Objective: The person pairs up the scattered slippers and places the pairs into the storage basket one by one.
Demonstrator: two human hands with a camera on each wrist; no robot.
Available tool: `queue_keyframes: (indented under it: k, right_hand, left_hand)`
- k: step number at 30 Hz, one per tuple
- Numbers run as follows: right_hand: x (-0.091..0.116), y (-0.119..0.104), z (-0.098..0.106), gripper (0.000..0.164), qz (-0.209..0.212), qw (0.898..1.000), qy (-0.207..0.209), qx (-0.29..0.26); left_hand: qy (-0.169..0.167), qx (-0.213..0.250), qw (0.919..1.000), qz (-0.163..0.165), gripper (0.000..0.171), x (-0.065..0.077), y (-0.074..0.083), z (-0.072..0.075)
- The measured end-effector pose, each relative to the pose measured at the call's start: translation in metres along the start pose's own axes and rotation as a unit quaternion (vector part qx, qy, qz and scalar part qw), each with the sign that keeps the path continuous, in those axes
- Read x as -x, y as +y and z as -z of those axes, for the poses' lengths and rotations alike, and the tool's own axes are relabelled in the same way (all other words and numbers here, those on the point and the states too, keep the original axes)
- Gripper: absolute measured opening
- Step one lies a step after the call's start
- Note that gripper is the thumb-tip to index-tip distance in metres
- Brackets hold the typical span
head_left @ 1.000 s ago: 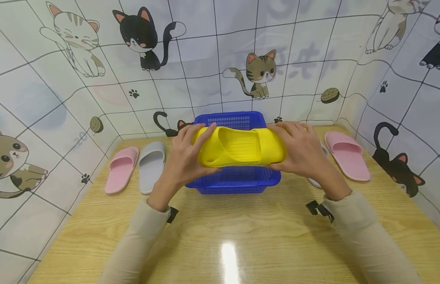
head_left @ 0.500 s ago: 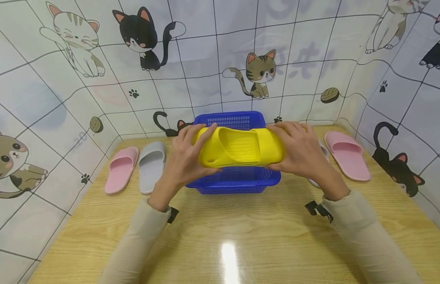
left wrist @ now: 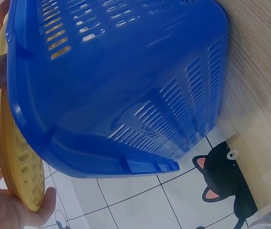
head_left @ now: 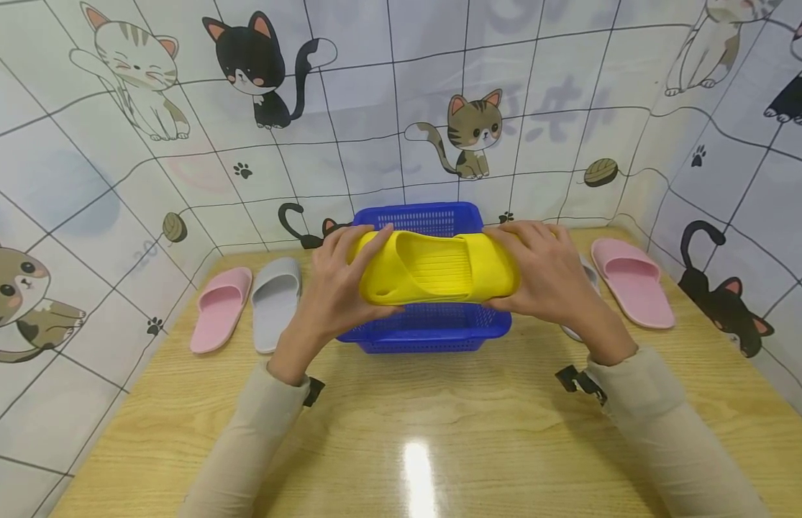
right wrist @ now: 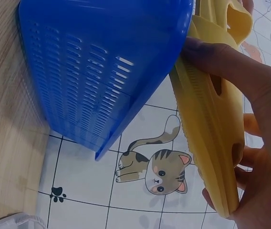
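Holding the yellow slipper (head_left: 439, 267) just above the blue basket (head_left: 426, 336), the left grip (head_left: 336, 280) and right grip (head_left: 548, 279) are clamped on its opposite ends. The basket stands on the tabletop (head_left: 375, 417); the slipper hides much of its inside, leaving perforated mesh in sight. Pink slippers (head_left: 639, 296) and grey slippers (head_left: 275, 316) lie to either side.

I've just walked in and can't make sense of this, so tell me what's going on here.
A person holds yellow footwear above a blue basket on a wooden table: the left hand grips one end, the right hand the other. A pink slipper and a grey slipper lie left of the basket. To its right lie another pink slipper and a pale slipper, the latter partly hidden by the right hand.
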State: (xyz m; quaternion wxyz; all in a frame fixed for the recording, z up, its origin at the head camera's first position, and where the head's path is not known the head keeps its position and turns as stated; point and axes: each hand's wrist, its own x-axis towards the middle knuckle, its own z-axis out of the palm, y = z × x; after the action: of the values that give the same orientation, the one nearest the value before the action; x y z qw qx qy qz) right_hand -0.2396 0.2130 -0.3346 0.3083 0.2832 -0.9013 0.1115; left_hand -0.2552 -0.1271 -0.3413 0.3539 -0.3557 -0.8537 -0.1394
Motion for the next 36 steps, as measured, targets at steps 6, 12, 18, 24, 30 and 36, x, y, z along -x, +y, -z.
queue_keyframes:
  k: [6, 12, 18, 24, 30, 36]
  right_hand:
    - [0.0005, 0.0004, -0.0003, 0.106, 0.005, 1.000, 0.001, -0.002]
    - [-0.0003, 0.0012, -0.0004, 0.106, 0.007, 1.000, 0.003, -0.004]
    - [-0.0002, 0.0016, -0.0006, 0.106, 0.006, 1.000, 0.001, -0.006]
    - [0.0003, 0.0025, 0.0002, 0.105, 0.005, 1.000, 0.001, -0.007]
    - [0.0005, 0.0027, 0.0011, 0.105, 0.003, 1.000, 0.000, -0.010]
    - [0.0003, 0.0025, 0.0006, 0.106, -0.001, 1.000, -0.009, -0.012]
  left_hand:
    - [-0.002, -0.004, 1.0000, -0.002, 0.120, 0.0002, 0.0001, 0.0014]
    - [0.001, -0.002, 1.0000, -0.005, 0.119, 0.0001, -0.0005, 0.0021]
    - [0.003, -0.002, 1.0000, -0.008, 0.120, 0.0000, -0.0009, 0.0027]
    - [0.002, -0.004, 0.9999, -0.012, 0.118, -0.0006, -0.0014, 0.0024]
    - [0.000, -0.012, 0.9998, -0.013, 0.116, -0.0007, -0.0006, 0.0023]
    - [-0.008, -0.021, 0.9997, -0.012, 0.116, -0.0007, -0.0005, 0.0027]
